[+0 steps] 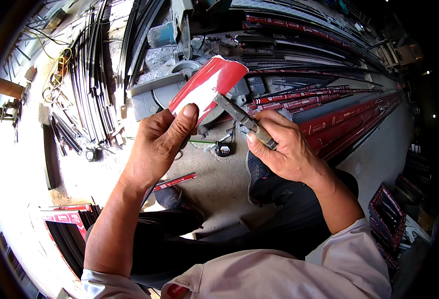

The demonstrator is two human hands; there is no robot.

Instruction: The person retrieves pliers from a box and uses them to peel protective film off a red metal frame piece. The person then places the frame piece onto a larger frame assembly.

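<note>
My left hand grips a curved, glossy red piece by its lower left end, thumb on top. Strong glare whitens its middle. In my right hand is a hand tool with a flat, dull metal head and a worn brownish handle; its exact kind is unclear. The tool's head meets the lower right edge of the red piece, though I cannot tell how firmly they touch. Both hands are closed and held above the floor, between my knees and a grey cutting machine.
On the floor below lie a black tape measure and a short red strip. Long dark profiles spread at the left. Red-wrapped profiles are stacked at the right. A bundle of framed pieces stands at the lower left.
</note>
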